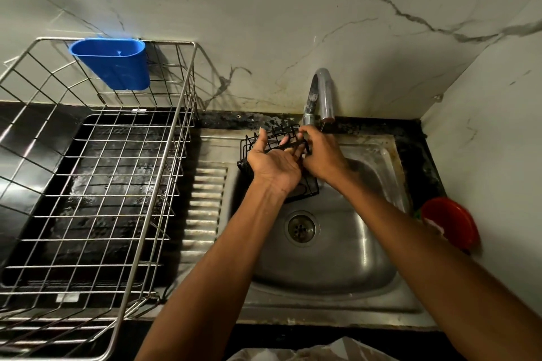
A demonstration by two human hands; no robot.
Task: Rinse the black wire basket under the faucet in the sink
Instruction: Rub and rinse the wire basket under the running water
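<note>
Both hands hold the black wire basket (277, 138) up over the far left part of the steel sink (366, 258), just below and to the left of the chrome faucet (322, 91). The left hand (274, 163) lies palm up against the near side of the basket, its thumb hooked over the top wires and its fingers curled round the rim bar, so it grips the basket. The right hand (322, 155) comes in from the right with its back to the camera; its fingertips meet the basket's right end close under the spout, and they look curled onto the wire, though the exact hold is partly hidden by the hand itself. The basket's lower corner shows dark beneath the two wrists, tilted toward the bowl. Whether water is running cannot be told. The round drain (300, 227) sits in the bowl nearer the camera, between the forearms. Left of the sink, past its ribbed draining board, a large metal dish rack (96, 173) stands on the dark counter (249, 119), with a blue plastic cup holder (113, 63) hung on its back rail. A red dish (454, 223) sits at the right edge by the wall
</note>
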